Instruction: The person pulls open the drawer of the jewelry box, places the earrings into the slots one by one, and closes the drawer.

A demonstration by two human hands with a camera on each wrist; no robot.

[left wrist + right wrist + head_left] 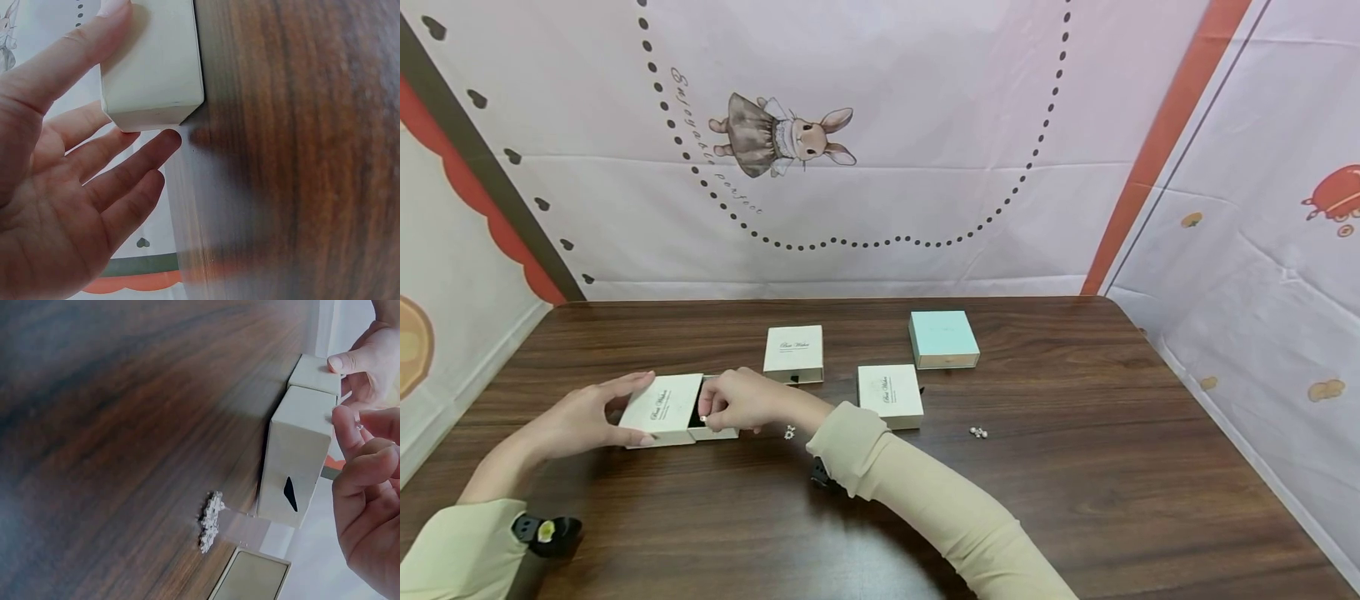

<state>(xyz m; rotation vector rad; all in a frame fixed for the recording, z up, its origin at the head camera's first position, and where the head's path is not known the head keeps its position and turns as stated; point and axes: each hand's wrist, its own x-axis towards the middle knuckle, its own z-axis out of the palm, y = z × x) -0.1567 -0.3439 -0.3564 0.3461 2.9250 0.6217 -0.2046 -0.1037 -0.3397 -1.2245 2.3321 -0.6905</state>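
Observation:
A white drawer-style jewelry box [662, 400] lies at the left of the table, its inner drawer [718, 433] pulled partway out to the right. My left hand [568, 421] grips the box's outer sleeve at the left end, with the thumb on the near side. Over the drawer's opening, my right hand [737, 402] pinches a tiny sparkling piece [359, 426] between thumb and forefinger; it looks like an earring, but most of it is hidden. A black ribbon tab [290, 494] shows on the drawer's end. Just right of the drawer lies a silvery earring [789, 432].
Two more white boxes stand behind and to the right, one at the back [794, 354] and one nearer [890, 396], partly behind the right sleeve. A mint-green box [943, 337] sits farther back. Another small pearly earring [978, 432] lies on the right of the wooden table [1112, 467].

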